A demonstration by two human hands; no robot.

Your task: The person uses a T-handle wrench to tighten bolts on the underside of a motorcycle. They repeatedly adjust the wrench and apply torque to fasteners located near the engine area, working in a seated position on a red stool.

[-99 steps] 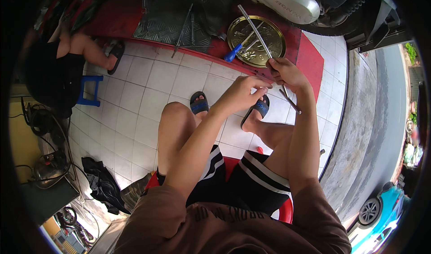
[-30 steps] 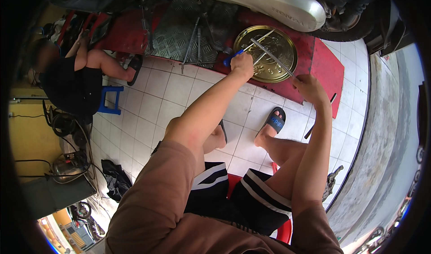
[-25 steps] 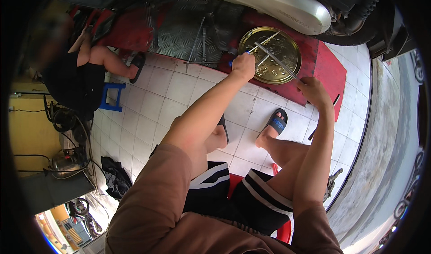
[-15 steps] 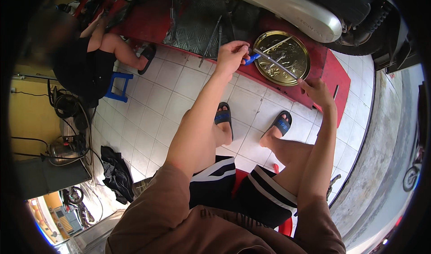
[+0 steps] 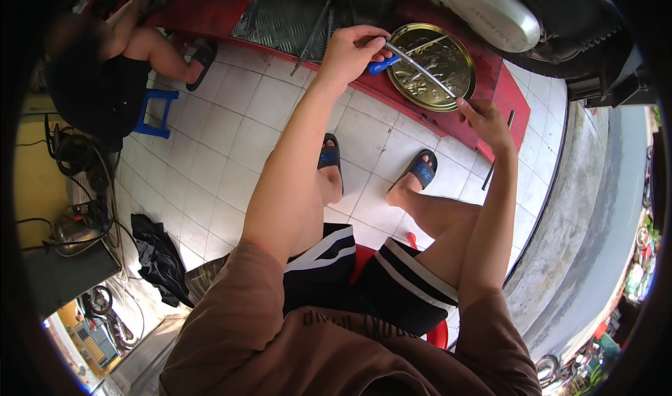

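Note:
A slim grey metal rod (image 5: 425, 73) slants between my two hands, above a round gold-coloured tray (image 5: 463, 53). My left hand (image 5: 352, 54) pinches its upper left end between thumb and fingers. At the lower right end, my right hand (image 5: 486, 119) has its fingers closed round the rod. Beneath my left hand a blue-handled tool (image 5: 381, 65) lies across the tray's left rim, its thin pale shaft reaching over the tray. Small metal parts lie in the shiny tray; their kinds are too small to tell.
The tray rests on a low red platform (image 5: 514, 102) beside a motorbike with a silver cover (image 5: 500, 22). Long metal tools (image 5: 318, 32) lie on its dark ribbed plate. To the left a co-worker (image 5: 98, 74) sits by a blue stool (image 5: 155, 112). Hoses hang nearby.
The view has shifted, so the scene sits higher and further left. My left hand has moved along to the rod's end; the blue-handled tool now shows below it. Both hands still hold the rod.

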